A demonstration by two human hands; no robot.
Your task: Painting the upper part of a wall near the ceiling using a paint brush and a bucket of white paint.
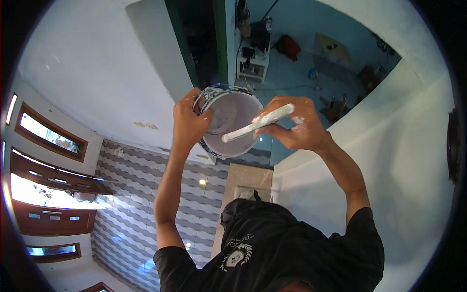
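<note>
A plastic bucket (237, 120), its rim and outside smeared with white and dark blue paint, is tilted so its mouth faces me. My left hand (191, 120) grips the bucket's left rim, with the thumb over the edge. In my right hand (297, 126) is a narrow white-coated tool (259, 122), seen nearly edge-on; whether it is a brush or a scraper I cannot tell. Its lower left end lies in front of the bucket's mouth. White smears mark the fingers of my right hand. Inside, the bucket has a pale coating.
A wooden platform (250, 173) is beneath me, above a grey-and-white wavy-patterned tile floor (197, 193). Close on the right runs a white wall (328, 182); another wall (98, 73) stands at left. Beyond the opening are a small white table (253, 69) and scattered things. An open wooden door (54, 221) is at left.
</note>
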